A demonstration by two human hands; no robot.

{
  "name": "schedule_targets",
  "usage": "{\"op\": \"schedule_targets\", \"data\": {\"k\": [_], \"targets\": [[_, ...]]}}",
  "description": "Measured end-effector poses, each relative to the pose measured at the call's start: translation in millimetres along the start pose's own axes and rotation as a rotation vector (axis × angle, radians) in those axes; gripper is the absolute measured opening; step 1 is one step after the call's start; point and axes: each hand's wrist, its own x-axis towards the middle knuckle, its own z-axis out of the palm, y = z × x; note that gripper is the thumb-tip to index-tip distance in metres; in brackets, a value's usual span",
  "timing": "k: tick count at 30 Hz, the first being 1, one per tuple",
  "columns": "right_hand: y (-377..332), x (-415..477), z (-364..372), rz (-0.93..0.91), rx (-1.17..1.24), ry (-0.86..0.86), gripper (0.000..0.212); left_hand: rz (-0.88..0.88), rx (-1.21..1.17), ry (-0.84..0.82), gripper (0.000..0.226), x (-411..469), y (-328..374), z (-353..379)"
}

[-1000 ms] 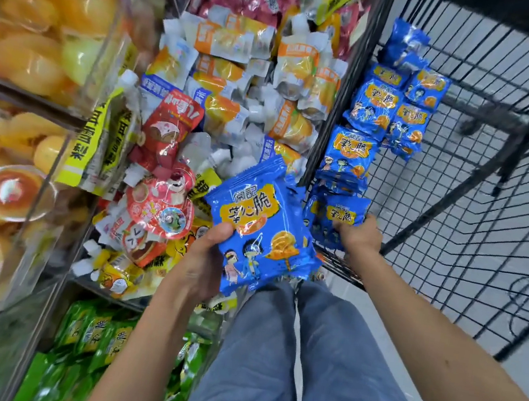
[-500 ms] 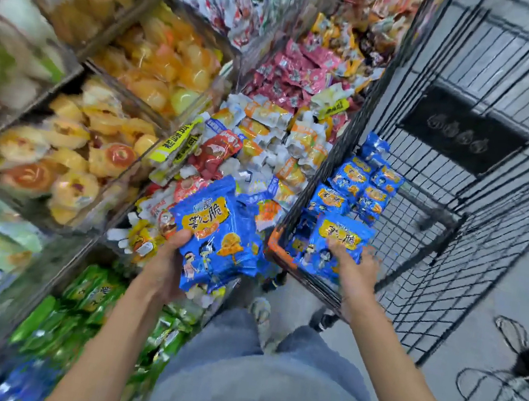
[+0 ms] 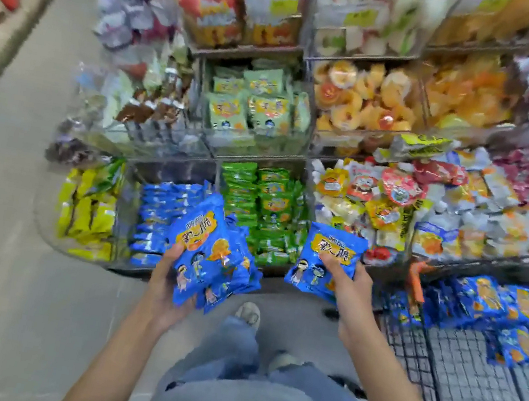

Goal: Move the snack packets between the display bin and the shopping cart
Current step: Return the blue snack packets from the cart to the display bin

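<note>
Gripping a fanned stack of blue snack packets (image 3: 217, 251) from underneath, the left hand (image 3: 167, 278) curls round its lower edge, probably so none slide free. The right hand (image 3: 350, 297) pinches a thinner bunch (image 3: 322, 261), thumb pressed on the face. Both loads hover between homes: the display bin (image 3: 124, 209) at eleven o'clock, the shopping cart (image 3: 470, 378) at three o'clock, where loose packets (image 3: 496, 303) lie.

One view only for me: head camera, wide-angle, facing forward and steeply down. Left hand (image 3: 169, 277) and right hand (image 3: 350, 295), each gripping packets (image 3: 210, 250), sit close under the lens; bins (image 3: 193, 161) straight ahead, cart (image 3: 471, 372) lower right, floor (image 3: 9, 229) left.
</note>
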Motion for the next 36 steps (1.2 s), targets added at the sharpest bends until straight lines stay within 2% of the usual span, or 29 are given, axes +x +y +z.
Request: {"op": "schedule_targets", "data": {"k": [2, 3, 6, 13, 18, 23, 27, 29, 32, 33, 36], "targets": [[6, -3, 28, 0.002, -0.054, -0.091, 0.023, 0.074, -0.062, 0.08, 0.037, -19, 10, -22], [9, -3, 43, 0.001, -0.077, -0.127, 0.019, 0.094, -0.094, 0.098, 0.039, -26, 14, -33], [20, 0, 88, 0.014, -0.129, -0.186, 0.011, 0.125, -0.139, 0.12, 0.064, -38, 33, -64], [48, 26, 223, 0.068, -0.298, -0.28, 0.015, 0.125, -0.141, 0.17, 0.066, -21, 111, -140], [64, 67, 326, 0.013, -0.43, -0.324, 0.026, 0.047, -0.055, 0.188, 0.07, 6, 174, -192], [94, 132, 400, -0.083, -0.608, -0.264, 0.024, -0.024, -0.048, 0.21, 0.073, 38, 209, -228], [131, 176, 428, -0.034, -0.659, -0.133, 0.022, -0.039, -0.091, 0.247, 0.079, 60, 214, -249], [147, 191, 435, -0.031, -0.67, -0.058, 0.045, -0.053, -0.106, 0.251, 0.08, 67, 213, -255], [160, 199, 444, -0.071, -0.732, -0.041, 0.03, -0.063, -0.132, 0.242, 0.068, 73, 212, -262], [165, 202, 445, -0.081, -0.736, -0.033, 0.031, -0.061, -0.143, 0.241, 0.067, 74, 212, -263], [171, 206, 446, -0.121, -0.749, 0.002, 0.035, -0.07, -0.158, 0.271, 0.08, 78, 214, -266]]}}
